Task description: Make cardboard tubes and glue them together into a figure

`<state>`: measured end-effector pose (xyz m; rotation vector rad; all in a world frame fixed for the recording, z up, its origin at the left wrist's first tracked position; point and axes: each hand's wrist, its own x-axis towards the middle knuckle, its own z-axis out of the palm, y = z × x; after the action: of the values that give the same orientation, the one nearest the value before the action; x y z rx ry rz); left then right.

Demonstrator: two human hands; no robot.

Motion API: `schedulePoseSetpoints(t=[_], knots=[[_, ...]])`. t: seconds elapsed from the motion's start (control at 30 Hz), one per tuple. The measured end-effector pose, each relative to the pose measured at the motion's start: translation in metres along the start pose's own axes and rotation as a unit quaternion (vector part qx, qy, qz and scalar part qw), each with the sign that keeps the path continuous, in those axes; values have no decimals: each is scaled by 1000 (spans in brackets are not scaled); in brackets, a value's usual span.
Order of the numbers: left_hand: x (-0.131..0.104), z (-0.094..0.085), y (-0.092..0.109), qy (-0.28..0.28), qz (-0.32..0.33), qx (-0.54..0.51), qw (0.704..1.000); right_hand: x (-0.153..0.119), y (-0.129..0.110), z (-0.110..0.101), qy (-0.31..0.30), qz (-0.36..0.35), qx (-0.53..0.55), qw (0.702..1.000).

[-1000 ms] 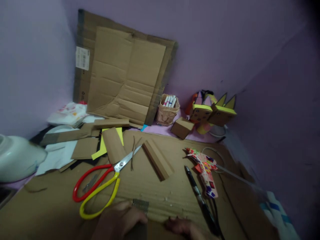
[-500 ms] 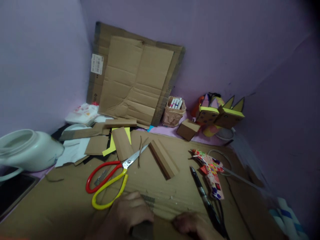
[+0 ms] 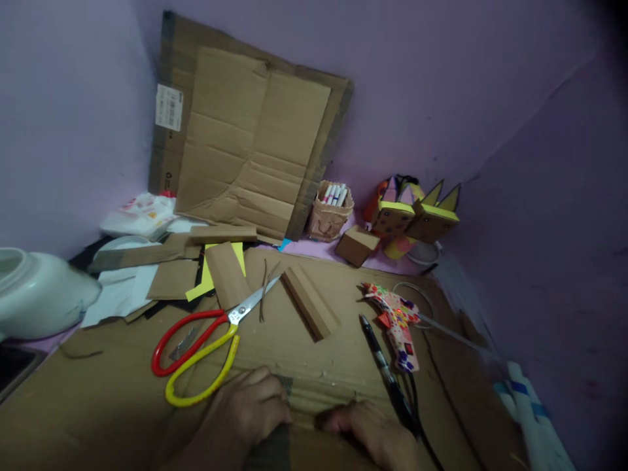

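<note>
Scissors (image 3: 196, 353): one red handle, one yellow. Glue gun (image 3: 397, 320) right: pink w/ multicolour spots. Black pen (image 3: 385, 373). Brown cardboard sheet (image 3: 122, 405), yellow paper (image 3: 206, 278) far left, walls lilac.

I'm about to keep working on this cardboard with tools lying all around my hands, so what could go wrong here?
1. The scissors lie just beyond your left hand with the blades partly open; a reach forward might catch them.
2. The glue gun rests on the cardboard sheet; if hot, it could drip or scorch.
3. Its cord runs past your right hand and the pen, so it could snag.
</note>
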<state>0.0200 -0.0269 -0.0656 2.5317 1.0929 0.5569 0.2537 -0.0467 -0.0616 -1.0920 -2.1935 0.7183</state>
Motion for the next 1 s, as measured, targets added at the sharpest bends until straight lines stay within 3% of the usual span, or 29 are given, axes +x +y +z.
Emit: schedulePoseSetpoints(t=[0.13,0.2,0.3,0.43,0.57,0.67,0.8,0.9,1.0], knots=[[9,-8,6,-15,-61,-105,992,12,-12,-1,26,150,52,987],[13,-15,11,-13,-96,-154,983,13,-19,1,38,182,71,980],[13,-31,20,-14,-111,-177,978,8,-26,-5,32,172,93,980],[4,-50,31,-22,-107,-188,976,-5,-30,-22,4,100,95,990],[-14,-47,33,27,-111,-161,980,-15,-31,-24,14,28,78,996],[-26,-38,29,50,-104,-115,987,-19,-32,-15,42,53,68,995],[-26,-34,28,73,-136,-75,985,-21,-39,-4,78,152,64,983],[-14,-37,31,30,-194,-98,976,-21,-43,2,127,214,45,967],[-4,-38,32,-15,-250,-103,963,-24,-42,2,171,190,0,967]])
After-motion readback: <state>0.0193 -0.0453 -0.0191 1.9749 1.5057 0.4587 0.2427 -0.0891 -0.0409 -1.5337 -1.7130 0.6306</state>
